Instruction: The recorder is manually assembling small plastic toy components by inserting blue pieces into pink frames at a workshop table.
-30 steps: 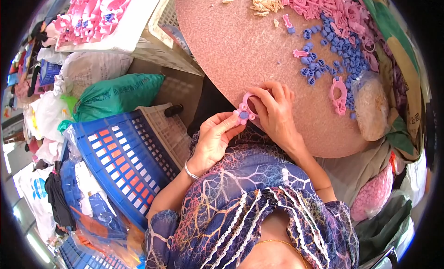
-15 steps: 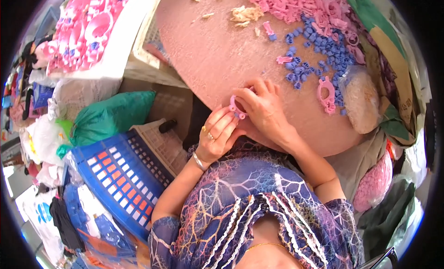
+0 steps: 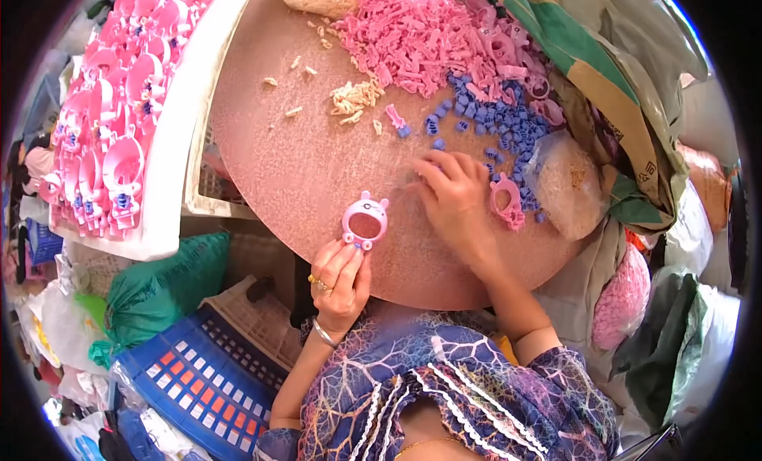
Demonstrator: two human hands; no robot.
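Observation:
My left hand (image 3: 341, 280) pinches the lower end of a pink plastic animal-shaped ring (image 3: 366, 207), which has two small ears at its top and a large round opening. The ring is held up over the near edge of the round table. To its right, my right hand (image 3: 459, 201) is over the tabletop, fingers loosely bent and apart, with nothing visible in them; the fingertips are a little blurred. Just beyond it lies a heap of small blue plastic pieces (image 3: 508, 116). A second pink ring piece (image 3: 506, 203) lies right of my right hand.
A large pile of pink plastic parts (image 3: 421, 40) covers the table's far side. Small cream pieces (image 3: 354, 98) lie left of a pink-and-blue part (image 3: 397, 121). A clear bag (image 3: 571, 187) sits at right. At left are a white box of pink pieces (image 3: 171, 167) and a blue basket (image 3: 198, 382).
My right hand has let go of the pink ring and moved right, away from it. My left hand alone holds the ring now, with its face turned up. The view has shifted.

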